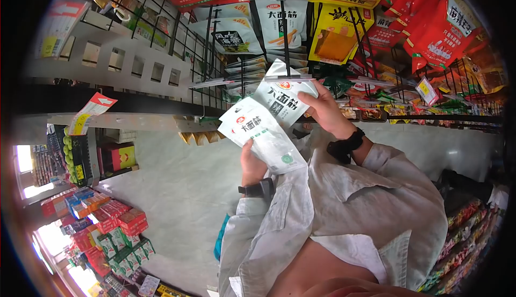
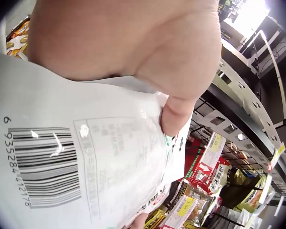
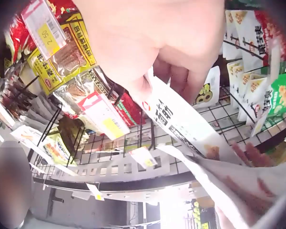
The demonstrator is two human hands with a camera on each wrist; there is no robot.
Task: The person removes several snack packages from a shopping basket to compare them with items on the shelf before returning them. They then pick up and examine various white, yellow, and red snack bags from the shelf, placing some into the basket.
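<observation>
We see two white snack packets held up at centre frame in the head view, in front of a wire rack of hanging bags. The left hand grips the lower packet from below, its thumb curled onto the back panel next to the barcode. The right hand pinches the upper packet at its right edge, fingers curled over the printed face. The two packets overlap, and the upper one's top sits just under a peg of the rack.

Handling, as we judge it: flat, sealed film pouches, light, soft and floppy. The film looks glossy, so likely slippery, and the packets bend where held. Best hold is a pinch on a sealed edge or corner, or thumb against fingers across the flat body; a hard squeeze could crush the contents. The hang-hole at the top isn't clear in any view.

Containers: the rack pegs at upper centre carry more white packets of the same look. A yellow bag hangs to the right of them, red bags at upper right. Price tags are clipped along the rack. Lower left of the head view shows shelves with red and green boxes. What the sealed packets hold cannot be seen.
</observation>
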